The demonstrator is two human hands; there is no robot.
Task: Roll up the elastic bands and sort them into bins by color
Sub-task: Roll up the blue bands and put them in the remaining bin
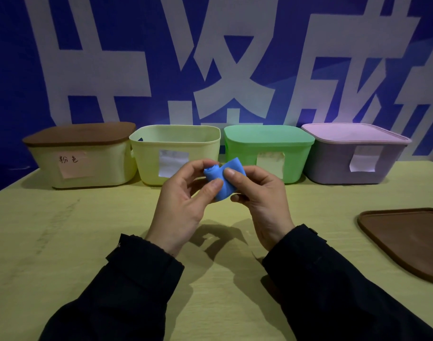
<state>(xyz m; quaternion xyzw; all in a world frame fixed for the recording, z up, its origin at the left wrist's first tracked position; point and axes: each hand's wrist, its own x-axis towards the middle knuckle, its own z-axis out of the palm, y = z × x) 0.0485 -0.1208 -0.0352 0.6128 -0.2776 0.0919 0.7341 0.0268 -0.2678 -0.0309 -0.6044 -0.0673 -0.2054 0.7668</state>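
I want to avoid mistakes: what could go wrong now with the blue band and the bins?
1. The blue band is only partly rolled between the left hand and right hand; it may unroll.
2. Only the open yellow bin has no lid, and its label looks blank, so the colour match cannot be checked.

Blue band [225, 182]; green bin [267, 153]; brown lid [407, 239]; yellowish table [62, 242].

Both hands, left hand [183, 200] and right hand [257, 198], pinch a half-rolled blue elastic band [222, 179] above the bench [62, 242], before four bins.
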